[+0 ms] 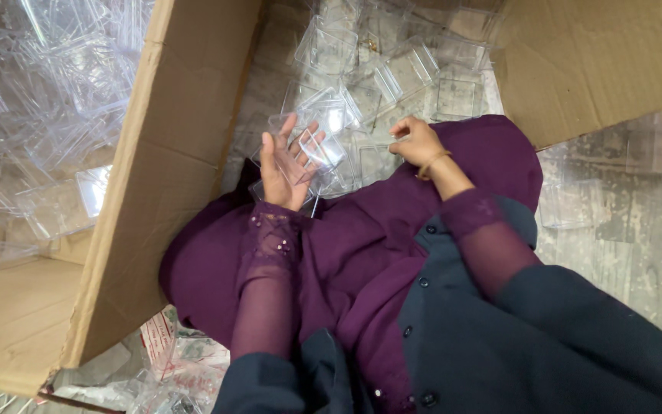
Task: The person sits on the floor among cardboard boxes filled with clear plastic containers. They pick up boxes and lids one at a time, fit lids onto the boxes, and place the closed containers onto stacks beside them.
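Both hands are busy over the cardboard box: left hand (289, 165) cradles a clear plastic case (317, 146) in spread fingers, right hand (417, 141) is closed on another piece (377, 157). Fitting seems underway; alignment is needed.

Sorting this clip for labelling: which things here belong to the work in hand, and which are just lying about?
In hand:
left hand holding clear plastic box
right hand
pile of clear boxes

Lying about:
cardboard carton flap
plastic wrappers
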The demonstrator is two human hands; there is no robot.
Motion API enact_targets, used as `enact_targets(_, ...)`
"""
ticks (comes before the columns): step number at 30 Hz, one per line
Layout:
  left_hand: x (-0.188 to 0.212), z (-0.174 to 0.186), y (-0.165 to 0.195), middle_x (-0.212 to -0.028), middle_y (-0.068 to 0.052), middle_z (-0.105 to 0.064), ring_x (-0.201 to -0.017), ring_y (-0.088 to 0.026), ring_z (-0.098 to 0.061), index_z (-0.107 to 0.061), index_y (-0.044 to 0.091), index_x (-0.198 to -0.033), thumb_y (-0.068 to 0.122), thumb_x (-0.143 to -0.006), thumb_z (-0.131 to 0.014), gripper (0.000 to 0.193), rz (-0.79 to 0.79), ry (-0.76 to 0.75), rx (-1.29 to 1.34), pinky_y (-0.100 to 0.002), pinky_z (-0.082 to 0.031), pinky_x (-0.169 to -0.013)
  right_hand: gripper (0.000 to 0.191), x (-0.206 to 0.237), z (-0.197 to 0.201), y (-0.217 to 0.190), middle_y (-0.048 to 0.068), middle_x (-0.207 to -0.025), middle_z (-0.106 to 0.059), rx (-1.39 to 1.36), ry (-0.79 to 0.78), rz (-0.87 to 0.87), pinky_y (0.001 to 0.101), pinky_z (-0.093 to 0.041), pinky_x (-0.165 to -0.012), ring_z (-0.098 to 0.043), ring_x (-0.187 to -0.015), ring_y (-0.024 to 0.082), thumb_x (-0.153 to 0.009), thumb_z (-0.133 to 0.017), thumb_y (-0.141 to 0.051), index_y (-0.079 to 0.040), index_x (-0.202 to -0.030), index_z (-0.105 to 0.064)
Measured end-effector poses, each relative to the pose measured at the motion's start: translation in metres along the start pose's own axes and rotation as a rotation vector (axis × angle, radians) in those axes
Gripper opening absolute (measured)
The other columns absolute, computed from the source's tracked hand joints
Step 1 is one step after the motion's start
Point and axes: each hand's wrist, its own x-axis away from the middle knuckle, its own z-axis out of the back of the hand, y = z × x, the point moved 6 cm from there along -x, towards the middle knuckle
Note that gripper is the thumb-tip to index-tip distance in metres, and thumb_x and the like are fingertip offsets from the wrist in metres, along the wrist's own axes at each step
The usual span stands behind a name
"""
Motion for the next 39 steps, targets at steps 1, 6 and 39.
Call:
enact_targets(1,0.001,-0.001,0.002,-0.16,-0.026,-0.038,-0.142,-0.038,-0.048,-0.029,0.009,-0.163,0.072,-0.097,-0.048,0.093,-0.009,0.007,-0.004,-0.049,-0.048,-0.108,0.032,0.003,0.002,-0.014,0.008,-0.103,-0.072,-0.079,0.012,0.129,0.0318,-0.057,-0.083,-0.069,-0.099,0.016,-0.076,-0.082,-0.003,-0.005,-0.104,-0.068)
enact_targets(6,0.006,-0.012,0.001,-0.153,-0.022,-0.037,-0.135,-0.04,-0.05,-0.026,0.012,-0.158,0.072,-0.091,-0.047,0.092,0.085,0.048,-0.027,-0.064,-0.052,-0.103,0.038,0.044,0.044,-0.055,0.008,-0.124,-0.058,-0.834,0.114,0.136,0.0338,-0.063,-0.088,-0.067,-0.1,0.015,-0.089,-0.068,0.006,-0.01,-0.124,-0.06)
enact_targets(39,0.014,-0.026,-0.038,-0.14,-0.021,-0.052,-0.112,-0.035,-0.065,-0.034,0.01,-0.154,0.071,-0.095,-0.048,0.086,0.294,-0.149,-0.216,-0.051,-0.06,-0.086,0.119,0.109,-0.009,-0.17,0.017,-0.147,-0.039,0.035,-0.285,0.618,0.0436,-0.039,-0.118,-0.044,-0.141,0.034,-0.069,-0.093,-0.026,-0.013,-0.164,-0.023)
